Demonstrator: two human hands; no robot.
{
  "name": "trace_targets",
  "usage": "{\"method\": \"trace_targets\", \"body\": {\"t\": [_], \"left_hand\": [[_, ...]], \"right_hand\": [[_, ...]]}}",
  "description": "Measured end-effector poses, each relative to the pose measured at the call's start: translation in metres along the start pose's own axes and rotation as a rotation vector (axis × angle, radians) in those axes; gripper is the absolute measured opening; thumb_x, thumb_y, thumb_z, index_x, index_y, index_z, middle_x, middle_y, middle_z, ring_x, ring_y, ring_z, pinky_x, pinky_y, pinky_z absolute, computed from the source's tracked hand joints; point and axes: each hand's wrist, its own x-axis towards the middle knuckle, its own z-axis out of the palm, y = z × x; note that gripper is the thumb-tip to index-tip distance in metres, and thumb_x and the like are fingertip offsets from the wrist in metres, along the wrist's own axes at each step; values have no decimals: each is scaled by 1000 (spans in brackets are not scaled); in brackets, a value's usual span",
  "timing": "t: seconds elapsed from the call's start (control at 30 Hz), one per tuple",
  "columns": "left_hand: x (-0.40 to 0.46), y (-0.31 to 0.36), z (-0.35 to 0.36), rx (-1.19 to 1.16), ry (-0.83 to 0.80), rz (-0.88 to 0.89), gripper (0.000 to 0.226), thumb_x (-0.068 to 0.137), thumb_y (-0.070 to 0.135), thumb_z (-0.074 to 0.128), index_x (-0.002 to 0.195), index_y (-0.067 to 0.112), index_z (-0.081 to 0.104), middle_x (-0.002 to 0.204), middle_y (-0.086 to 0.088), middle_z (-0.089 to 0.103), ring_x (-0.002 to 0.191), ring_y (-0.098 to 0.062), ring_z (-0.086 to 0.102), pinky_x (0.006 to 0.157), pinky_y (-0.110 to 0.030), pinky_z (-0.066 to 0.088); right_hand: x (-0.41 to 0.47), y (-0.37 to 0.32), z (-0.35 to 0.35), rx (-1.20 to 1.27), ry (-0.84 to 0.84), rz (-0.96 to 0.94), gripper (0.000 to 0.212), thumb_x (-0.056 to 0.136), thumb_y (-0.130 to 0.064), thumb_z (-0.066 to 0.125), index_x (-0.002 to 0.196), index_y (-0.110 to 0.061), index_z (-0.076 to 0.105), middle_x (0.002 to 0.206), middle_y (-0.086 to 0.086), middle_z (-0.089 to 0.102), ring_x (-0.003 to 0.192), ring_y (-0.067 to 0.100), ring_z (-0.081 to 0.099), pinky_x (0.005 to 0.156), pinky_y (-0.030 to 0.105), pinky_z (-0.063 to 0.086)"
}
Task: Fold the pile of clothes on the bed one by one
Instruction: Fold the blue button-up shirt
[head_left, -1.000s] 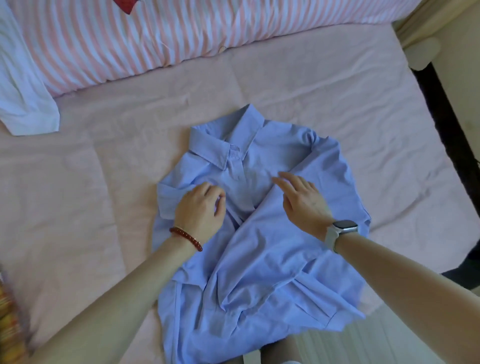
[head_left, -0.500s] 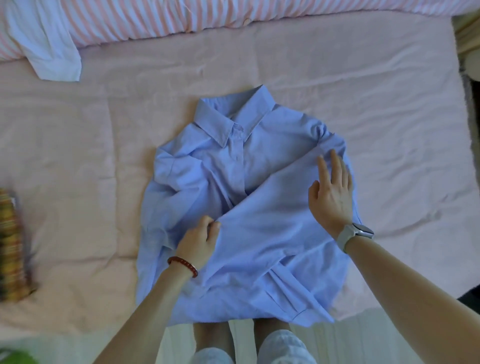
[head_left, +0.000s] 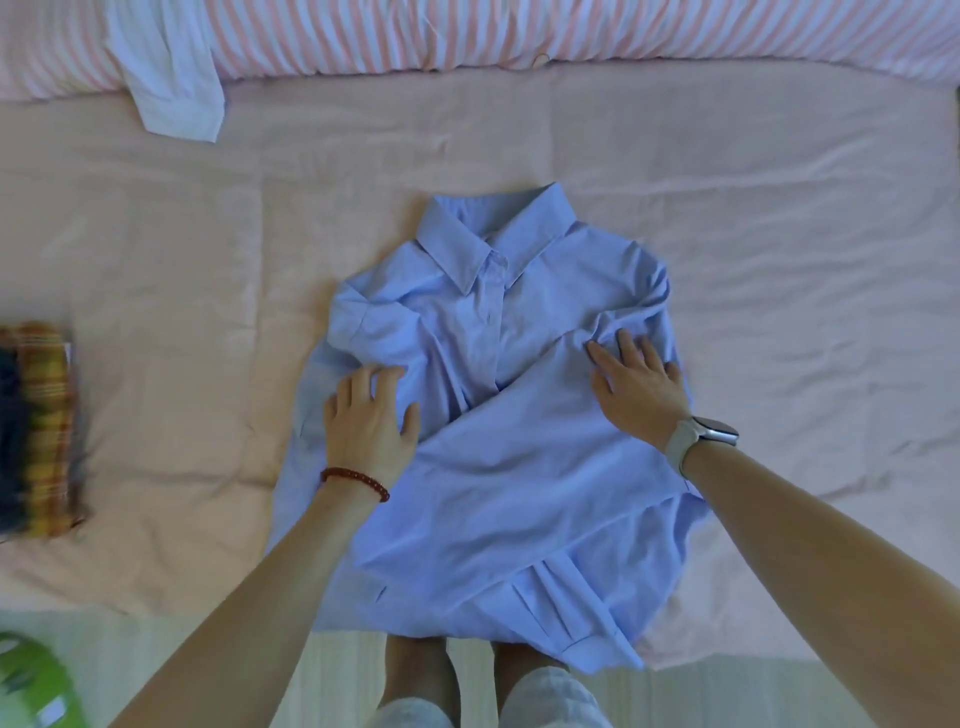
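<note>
A light blue collared shirt (head_left: 519, 467) lies front up on the pink bed (head_left: 779, 260), collar pointing away from me. Both its sleeves are laid across the chest, the right one on top. My left hand (head_left: 370, 421), with a red bead bracelet, lies flat on the shirt's left side with fingers spread. My right hand (head_left: 636, 384), with a watch on the wrist, presses flat on the right shoulder area, where the cloth is bunched in wrinkles. The shirt's lower hem hangs over the near edge of the bed.
A white garment (head_left: 171, 78) hangs from the pink-striped duvet (head_left: 571, 31) at the back left. A folded plaid stack (head_left: 41, 431) sits at the left edge of the bed. A green object (head_left: 31, 686) lies on the floor at lower left.
My left hand has moved up and left onto the shirt's left side and flattened. My right hand has slid slightly inward over the right shoulder. The view has shifted, the shirt now lies lower.
</note>
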Motion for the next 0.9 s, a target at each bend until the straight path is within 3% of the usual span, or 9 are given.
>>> {"method": "trace_targets", "body": {"t": [0.1,0.17,0.27,0.33,0.47,0.53,0.63,0.73,0.9], "left_hand": [[47,8,-6,-20,-50,-15,59,79,24,70,131,8,48,136,-19,44,125,-37,40,93,-50,37],[83,6,-9,29,-164,-33,74,84,41,61,145,17,26,151,-13,21,139,-29,18,108,-46,20],[131,-2,-11,54,-336,-95,88,84,56,53,149,24,3,157,-4,1,143,-24,3,113,-48,9],[156,-12,-8,36,-393,-123,91,82,61,51,149,23,2,155,-4,11,142,-26,12,111,-49,15],[184,-30,0,-159,-419,-136,67,87,51,51,139,13,32,138,-9,44,125,-28,41,102,-38,34],[188,-31,2,-300,-404,-101,37,93,38,50,116,9,52,106,-7,58,100,-24,52,84,-28,37],[191,-26,-3,-326,-229,27,24,96,21,47,76,7,49,62,-2,42,71,-24,42,60,-29,24],[199,-19,-19,-298,-89,118,22,97,19,44,82,3,49,63,-6,43,68,-27,43,62,-34,30],[226,-14,-49,-183,-12,218,22,97,24,44,86,6,50,64,-7,45,66,-28,43,60,-34,32]], "right_hand": [[13,-4,-18,118,355,32,34,88,-18,39,113,-9,61,110,16,58,98,39,56,79,43,39],[25,-2,-30,136,511,34,33,83,-12,48,114,-6,59,112,19,57,98,40,55,78,45,41],[51,7,-46,210,317,107,62,87,-18,53,144,-16,29,146,11,31,131,31,32,99,46,30],[68,16,-52,297,162,134,72,91,-27,54,149,-16,12,149,9,27,134,29,25,103,46,28],[84,26,-55,441,132,141,69,92,-30,54,147,-11,18,139,17,36,128,36,32,105,41,28],[88,25,-57,512,141,161,59,94,-28,51,144,-9,27,135,19,41,122,37,40,101,34,30],[91,22,-61,530,122,161,34,95,-26,48,125,-8,51,118,21,58,107,36,53,83,34,39],[91,15,-72,450,236,158,24,95,-25,46,110,-10,57,106,21,63,99,39,55,78,39,42],[95,10,-103,349,352,219,25,97,-29,42,113,-16,56,108,20,63,99,39,55,77,38,41]]}}
